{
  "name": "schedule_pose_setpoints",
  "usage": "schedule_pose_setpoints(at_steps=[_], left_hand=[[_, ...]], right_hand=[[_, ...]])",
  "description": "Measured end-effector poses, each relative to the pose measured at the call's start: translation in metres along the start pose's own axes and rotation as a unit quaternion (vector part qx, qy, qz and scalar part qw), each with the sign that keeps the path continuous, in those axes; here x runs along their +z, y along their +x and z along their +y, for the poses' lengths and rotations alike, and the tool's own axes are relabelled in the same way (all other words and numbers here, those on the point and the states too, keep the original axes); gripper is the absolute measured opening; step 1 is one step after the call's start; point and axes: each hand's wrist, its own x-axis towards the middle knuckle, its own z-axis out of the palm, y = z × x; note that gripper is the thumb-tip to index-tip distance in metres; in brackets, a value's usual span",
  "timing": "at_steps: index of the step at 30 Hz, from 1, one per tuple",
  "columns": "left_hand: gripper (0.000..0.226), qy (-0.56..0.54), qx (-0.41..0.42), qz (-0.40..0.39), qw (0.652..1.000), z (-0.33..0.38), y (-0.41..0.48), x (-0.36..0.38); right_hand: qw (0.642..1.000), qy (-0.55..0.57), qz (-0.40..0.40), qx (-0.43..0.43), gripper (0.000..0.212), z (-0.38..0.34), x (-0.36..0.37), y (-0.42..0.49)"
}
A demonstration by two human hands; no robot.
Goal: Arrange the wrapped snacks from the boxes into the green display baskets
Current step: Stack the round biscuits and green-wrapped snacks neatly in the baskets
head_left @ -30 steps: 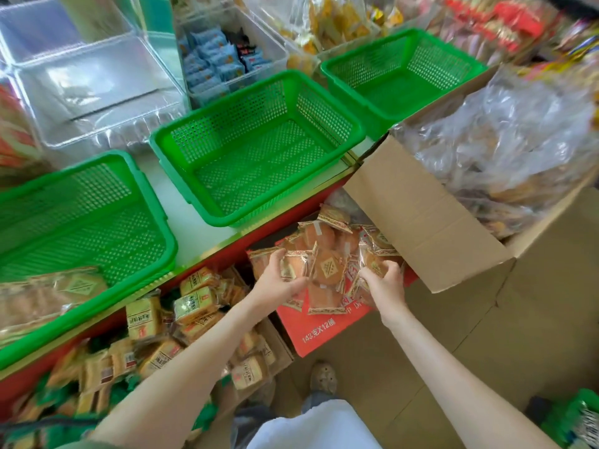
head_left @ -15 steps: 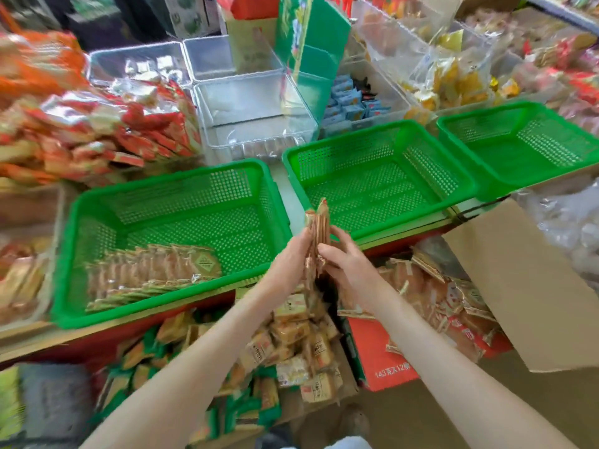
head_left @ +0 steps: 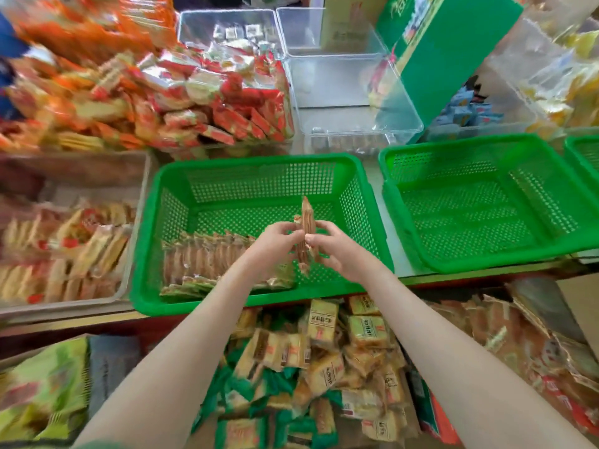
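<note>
While standing on edge, long axis upright, the snack stack (head_left: 306,234) is being pinched between left hand (head_left: 275,243) and right hand (head_left: 340,251) above the green basket (head_left: 227,304).

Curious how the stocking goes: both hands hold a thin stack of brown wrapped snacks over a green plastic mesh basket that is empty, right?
Not empty: the head view shows a row of wrapped snacks lying in that green mesh basket. The left hand and right hand do hold the stack over it.
</note>
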Motion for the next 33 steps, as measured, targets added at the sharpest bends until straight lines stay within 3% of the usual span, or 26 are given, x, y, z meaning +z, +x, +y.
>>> schedule_pose_setpoints(at_steps=[5, 8, 11, 16, 19, 22, 24, 26, 29, 33], left_hand=[[0.053, 0.245, -0.024, 0.010, 0.969, -0.024, 0.019, -0.008], [0.067, 0.283, -0.018, 0.012, 0.959, -0.029, 0.018, -0.011], [0.075, 0.279, -0.008, 0.015, 0.960, -0.028, 0.017, -0.013], [0.070, 0.349, -0.046, 0.010, 0.936, -0.026, 0.010, -0.023], [0.049, 0.465, 0.007, 0.068, 0.883, -0.033, 0.003, -0.030], [0.057, 0.554, 0.021, 0.063, 0.830, -0.044, 0.003, -0.034], [0.058, 0.553, 0.016, 0.045, 0.832, -0.049, 0.006, -0.034], [0.055, 0.529, 0.020, 0.082, 0.844, -0.047, 0.005, -0.030], [0.055, 0.514, 0.031, 0.139, 0.846, -0.037, -0.001, -0.017], [0.058, 0.496, 0.105, 0.119, 0.854, -0.019, -0.009, 0.027]], right_hand=[[0.994, -0.077, 0.002, 0.081, 0.067, 0.016, 0.006, 0.022], [0.986, -0.136, -0.002, 0.100, 0.082, 0.016, 0.010, 0.023], [0.968, -0.229, -0.035, 0.101, 0.084, 0.010, 0.015, 0.026], [0.937, -0.319, -0.093, 0.106, 0.083, 0.006, 0.020, 0.016], [0.939, -0.316, -0.088, 0.102, 0.081, 0.012, 0.024, 0.010], [0.923, -0.362, -0.085, 0.101, 0.081, 0.014, 0.029, 0.015], [0.898, -0.417, -0.098, 0.100, 0.079, 0.014, 0.034, 0.018], [0.886, -0.444, -0.089, 0.098, 0.076, 0.014, 0.039, 0.017], [0.887, -0.461, -0.004, 0.012, 0.064, 0.012, 0.043, 0.001], [0.910, -0.374, 0.107, -0.141, 0.046, 0.016, 0.022, -0.049]])
